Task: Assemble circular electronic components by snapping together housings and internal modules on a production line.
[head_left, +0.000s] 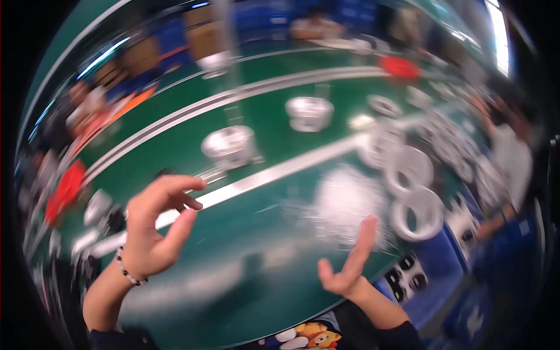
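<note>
Patience pays here, I would say: the pale, see-through pile (348,201) on the green worktop (233,233) looks light and loose, so a gentle pinch from its near edge should scatter less than a scoop. Low fingertips and an unhurried wrist would also spare the white ring (430,217) just right of it. From where I stand, blur hides what the single pieces are.

The left hand (154,230) hangs well apart from the pile, wrist bent, fingers curled toward the thumb with a clear gap and nothing visible between. A beaded bracelet (125,273) circles that wrist. The right hand (349,271) is nearest the pile, palm turned inward, fingers pointing up, thumb spread wide, apparently holding nothing; whether its fingertips touch the pieces, I cannot tell.
</note>
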The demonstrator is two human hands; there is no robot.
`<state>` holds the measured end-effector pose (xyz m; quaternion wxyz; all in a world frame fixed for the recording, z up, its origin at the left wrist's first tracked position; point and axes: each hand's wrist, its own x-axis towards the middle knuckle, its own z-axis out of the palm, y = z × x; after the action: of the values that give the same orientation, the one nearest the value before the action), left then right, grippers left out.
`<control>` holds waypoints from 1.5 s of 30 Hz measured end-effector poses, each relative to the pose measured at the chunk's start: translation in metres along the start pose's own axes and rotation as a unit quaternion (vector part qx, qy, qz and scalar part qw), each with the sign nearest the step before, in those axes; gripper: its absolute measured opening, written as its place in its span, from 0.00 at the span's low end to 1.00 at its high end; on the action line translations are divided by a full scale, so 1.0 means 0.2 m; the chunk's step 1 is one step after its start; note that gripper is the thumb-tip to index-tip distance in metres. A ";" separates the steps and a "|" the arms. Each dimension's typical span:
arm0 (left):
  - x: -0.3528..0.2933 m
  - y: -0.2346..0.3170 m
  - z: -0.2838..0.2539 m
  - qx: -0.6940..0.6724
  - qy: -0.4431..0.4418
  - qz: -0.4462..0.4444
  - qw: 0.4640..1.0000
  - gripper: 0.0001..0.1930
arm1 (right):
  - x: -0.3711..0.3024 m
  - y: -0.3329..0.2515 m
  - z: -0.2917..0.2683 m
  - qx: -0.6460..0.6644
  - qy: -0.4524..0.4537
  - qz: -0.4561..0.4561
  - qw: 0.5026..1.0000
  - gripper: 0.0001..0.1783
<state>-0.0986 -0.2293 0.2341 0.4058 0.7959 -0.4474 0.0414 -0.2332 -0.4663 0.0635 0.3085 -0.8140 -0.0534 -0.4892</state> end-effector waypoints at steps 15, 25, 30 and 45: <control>-2.70 1.26 -0.39 0.383 0.135 -0.830 0.384 0.14 | -0.54 -1.01 0.83 0.406 -0.592 -0.419 0.556 0.36; -3.71 1.11 0.83 0.387 -0.119 -0.804 0.435 0.37 | -0.46 -0.99 0.82 0.390 -0.588 -0.426 0.567 0.31; -3.76 1.08 0.90 0.320 0.044 -0.876 0.358 0.26 | -0.48 -0.92 0.84 0.418 -0.582 -0.399 0.572 0.30; -1.12 0.34 -0.44 -0.015 0.318 -0.318 0.893 0.39 | -0.08 -0.65 0.74 0.503 -0.398 -0.103 0.760 0.42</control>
<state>-0.2578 -0.0362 0.2378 0.5299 0.8337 -0.0179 0.1545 -0.1791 -0.2767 0.0598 0.5727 -0.6527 -0.4932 -0.0533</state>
